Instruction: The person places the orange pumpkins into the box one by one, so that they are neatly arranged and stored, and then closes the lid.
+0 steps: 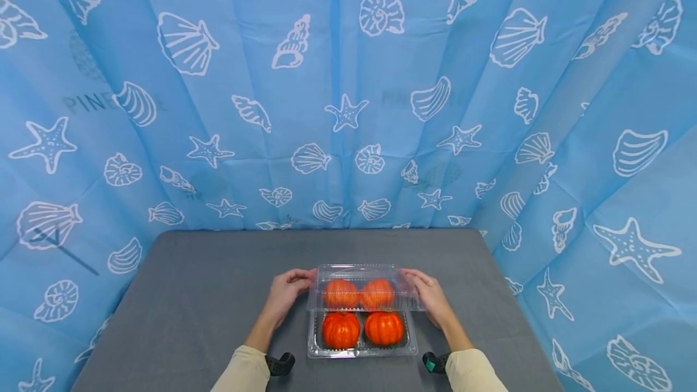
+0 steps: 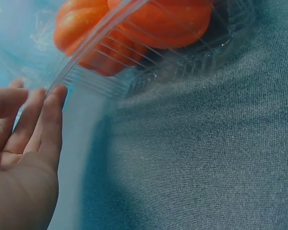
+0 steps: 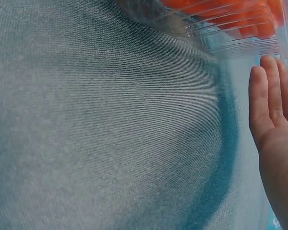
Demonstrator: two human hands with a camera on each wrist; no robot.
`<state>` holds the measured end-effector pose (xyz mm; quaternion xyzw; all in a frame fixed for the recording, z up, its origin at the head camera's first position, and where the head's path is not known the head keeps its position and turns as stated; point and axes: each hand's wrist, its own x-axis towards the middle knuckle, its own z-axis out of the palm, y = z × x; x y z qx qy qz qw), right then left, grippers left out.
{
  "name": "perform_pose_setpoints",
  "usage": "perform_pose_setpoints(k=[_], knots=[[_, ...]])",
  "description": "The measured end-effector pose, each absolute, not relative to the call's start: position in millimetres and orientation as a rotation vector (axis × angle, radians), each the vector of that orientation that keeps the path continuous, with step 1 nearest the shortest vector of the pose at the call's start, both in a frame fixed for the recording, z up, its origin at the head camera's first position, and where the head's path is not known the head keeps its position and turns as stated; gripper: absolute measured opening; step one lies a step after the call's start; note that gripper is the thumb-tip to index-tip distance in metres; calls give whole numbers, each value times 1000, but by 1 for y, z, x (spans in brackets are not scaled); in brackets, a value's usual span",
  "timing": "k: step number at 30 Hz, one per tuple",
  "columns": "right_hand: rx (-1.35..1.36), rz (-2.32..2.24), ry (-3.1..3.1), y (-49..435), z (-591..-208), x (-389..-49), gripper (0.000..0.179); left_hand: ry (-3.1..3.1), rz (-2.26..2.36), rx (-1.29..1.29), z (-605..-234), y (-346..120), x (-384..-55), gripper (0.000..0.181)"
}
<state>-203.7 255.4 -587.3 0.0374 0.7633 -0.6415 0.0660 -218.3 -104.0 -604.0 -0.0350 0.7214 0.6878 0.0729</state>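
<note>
A clear plastic clamshell box stands on the table with its lid (image 1: pixel 356 271) raised and tilted over the back half. Several small ribbed orange pumpkins (image 1: pixel 341 330) sit in the box's base (image 1: pixel 361 353); the rear ones show through the lid. My left hand (image 1: pixel 287 292) pinches the lid's left edge, the thumb on one side and the fingertips (image 2: pixel 60 91) on the other. At the opposite edge, my right hand (image 1: pixel 430 295) holds the lid, its fingers (image 3: pixel 269 81) long against the plastic and the thumb hidden in the right wrist view.
The grey cloth-covered table (image 1: pixel 218 307) extends around the box on every side. A blue curtain (image 1: pixel 348 186) with white shell and starfish prints hangs behind the table and along its sides. Each wrist wears a black band (image 1: pixel 280 365).
</note>
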Motion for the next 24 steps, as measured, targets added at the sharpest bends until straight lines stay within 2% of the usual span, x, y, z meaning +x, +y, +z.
perform_pose_setpoints(k=[8, 17, 24], knots=[[15, -1902, 2256, 260, -586, -200, 51, 1948, 2212, -90, -600, -105, -218, 35], [81, -1881, 2220, 264, -590, -201, 43, 2060, 2097, -55, -601, -105, -214, 33], [86, -1872, 2226, 264, -594, -195, 47, 2113, 2054, -20, -605, -107, -212, 39]])
